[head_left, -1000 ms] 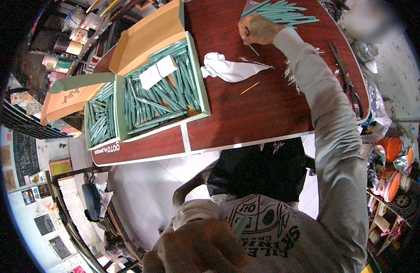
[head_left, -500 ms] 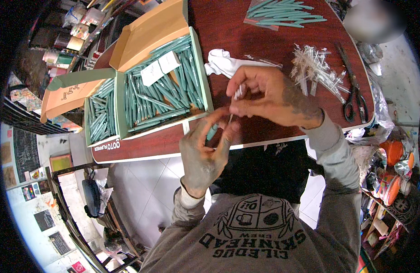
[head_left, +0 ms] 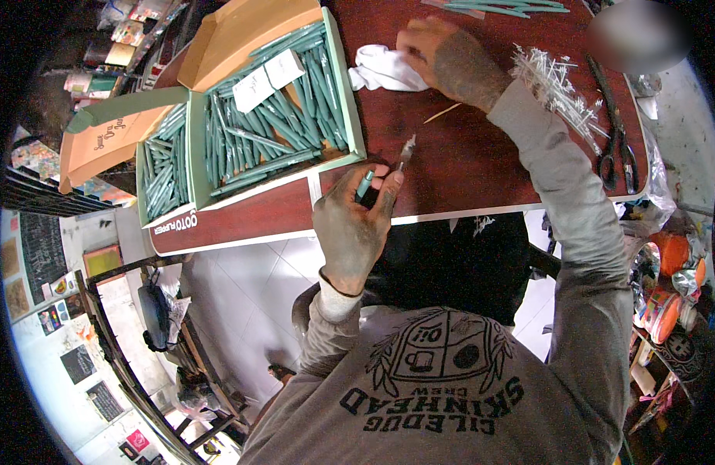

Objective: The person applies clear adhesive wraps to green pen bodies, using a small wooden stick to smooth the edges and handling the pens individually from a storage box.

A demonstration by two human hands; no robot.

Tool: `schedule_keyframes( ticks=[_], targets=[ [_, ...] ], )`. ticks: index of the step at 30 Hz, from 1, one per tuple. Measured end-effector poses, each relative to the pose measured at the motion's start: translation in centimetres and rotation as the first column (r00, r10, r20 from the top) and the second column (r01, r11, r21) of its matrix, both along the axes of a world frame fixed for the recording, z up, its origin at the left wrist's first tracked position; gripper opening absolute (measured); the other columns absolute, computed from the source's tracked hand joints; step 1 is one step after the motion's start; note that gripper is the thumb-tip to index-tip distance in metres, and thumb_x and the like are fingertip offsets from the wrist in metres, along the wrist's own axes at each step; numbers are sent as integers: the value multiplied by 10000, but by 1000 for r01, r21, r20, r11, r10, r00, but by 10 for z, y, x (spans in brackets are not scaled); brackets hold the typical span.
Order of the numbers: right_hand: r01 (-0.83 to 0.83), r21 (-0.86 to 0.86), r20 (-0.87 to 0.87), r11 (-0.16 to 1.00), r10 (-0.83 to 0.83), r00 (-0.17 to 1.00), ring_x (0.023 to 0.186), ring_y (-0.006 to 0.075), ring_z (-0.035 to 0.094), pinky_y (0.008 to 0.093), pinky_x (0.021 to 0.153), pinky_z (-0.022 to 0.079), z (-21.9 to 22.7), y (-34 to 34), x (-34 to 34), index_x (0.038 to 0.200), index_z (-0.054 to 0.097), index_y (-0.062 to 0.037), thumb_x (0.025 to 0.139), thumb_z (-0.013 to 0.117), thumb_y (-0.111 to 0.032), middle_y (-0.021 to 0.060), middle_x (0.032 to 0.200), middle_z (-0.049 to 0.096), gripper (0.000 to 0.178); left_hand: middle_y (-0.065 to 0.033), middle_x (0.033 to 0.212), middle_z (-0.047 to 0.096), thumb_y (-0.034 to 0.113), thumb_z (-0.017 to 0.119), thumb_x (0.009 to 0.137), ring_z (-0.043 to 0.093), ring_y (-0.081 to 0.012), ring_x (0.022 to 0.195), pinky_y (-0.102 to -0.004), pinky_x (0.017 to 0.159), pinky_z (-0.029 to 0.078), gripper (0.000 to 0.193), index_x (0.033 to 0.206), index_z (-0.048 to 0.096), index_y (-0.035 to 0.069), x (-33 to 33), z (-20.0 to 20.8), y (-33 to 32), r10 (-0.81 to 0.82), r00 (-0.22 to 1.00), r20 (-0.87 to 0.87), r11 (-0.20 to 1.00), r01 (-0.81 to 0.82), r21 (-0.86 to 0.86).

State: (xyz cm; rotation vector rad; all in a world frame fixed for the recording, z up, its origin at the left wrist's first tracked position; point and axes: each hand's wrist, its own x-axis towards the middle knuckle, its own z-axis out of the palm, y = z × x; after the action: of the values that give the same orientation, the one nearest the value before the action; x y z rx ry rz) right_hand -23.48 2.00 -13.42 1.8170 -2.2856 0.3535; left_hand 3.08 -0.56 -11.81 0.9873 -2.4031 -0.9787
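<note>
My left hand (head_left: 348, 229) is closed near the table's front edge. A short teal pen piece (head_left: 364, 186) sits tucked between its curled fingers. Between thumb and fingertips it pinches a slim clear tube (head_left: 407, 151) with a whitish tip, pointing up and away. My right hand (head_left: 444, 60) reaches far across the table, beside a crumpled white cloth (head_left: 385, 68). Its fingers are curled and slightly blurred, with the tips hidden, so what they hold cannot be made out. A thin pale wooden stick (head_left: 441, 113) lies on the tabletop below that wrist.
At the left stand open cardboard boxes (head_left: 356, 116) of teal pens (head_left: 257, 139), one with a white paper bundle (head_left: 268, 81) on top. Rightward lie a heap of thin clear and white sticks (head_left: 559, 93) and black scissors (head_left: 617, 147). More teal pens (head_left: 512, 6) lie at the far edge.
My right hand has left the left hand and moved away toward the white cloth. The wooden stick now shows on the table. The left hand still holds the teal piece; the clear tube shows plainly.
</note>
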Motion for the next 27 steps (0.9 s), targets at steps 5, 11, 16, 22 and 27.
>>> schedule_keyframes(
  ticks=[5, 11, 16, 22, 27],
  targets=[
    [-70, -644, 174, 762, 235, 956, 1007, 237, 634, 365, 812, 510, 56, 20, -7, 823, 547, -48, 838, 661, -47, 123, 1007, 651, 114, -121, 894, 726, 260, 760, 857, 716, -273, 757, -358, 604, 547, 246, 993, 736, 57, 15, 1, -7, -96, 995, -37, 972, 85, -217],
    [21, -742, 333, 670, 342, 879, 979, 213, 615, 330, 792, 498, 86, 57, -38, 837, 538, -36, 856, 647, -75, 102, 942, 641, 117, -35, 1003, 685, 193, 761, 832, 666, -199, 641, -313, 532, 540, 272, 1095, 725, 136, 26, -5, -35, -406, 913, -29, 897, 392, -205],
    [245, -616, 646, 749, 302, 701, 897, 199, 578, 319, 740, 473, 90, 127, -14, 861, 521, -39, 865, 641, -89, 104, 909, 613, 130, 37, 1117, 595, 367, 801, 750, 644, -127, 645, -271, 489, 547, 433, 1143, 719, 203, 33, -5, -32, -472, 868, 155, 805, 496, -325],
    [406, -442, 860, 800, 249, 445, 799, 183, 535, 307, 678, 444, 98, 203, 54, 890, 499, -42, 876, 634, -106, 107, 868, 579, 149, 24, 1126, 632, 250, 747, 785, 605, -115, 673, -251, 547, 540, 341, 1124, 736, 214, 56, -16, -37, -598, 791, 128, 686, 587, -430],
    [467, -354, 929, 810, 248, 275, 717, 169, 498, 296, 626, 420, 99, 227, 98, 914, 482, -45, 885, 628, -121, 109, 834, 550, 167, -22, 1016, 711, 103, 760, 792, 640, -130, 724, -253, 582, 529, 232, 1020, 764, 147, 56, -3, -50, -613, 778, -136, 783, 577, -230]
  ],
)
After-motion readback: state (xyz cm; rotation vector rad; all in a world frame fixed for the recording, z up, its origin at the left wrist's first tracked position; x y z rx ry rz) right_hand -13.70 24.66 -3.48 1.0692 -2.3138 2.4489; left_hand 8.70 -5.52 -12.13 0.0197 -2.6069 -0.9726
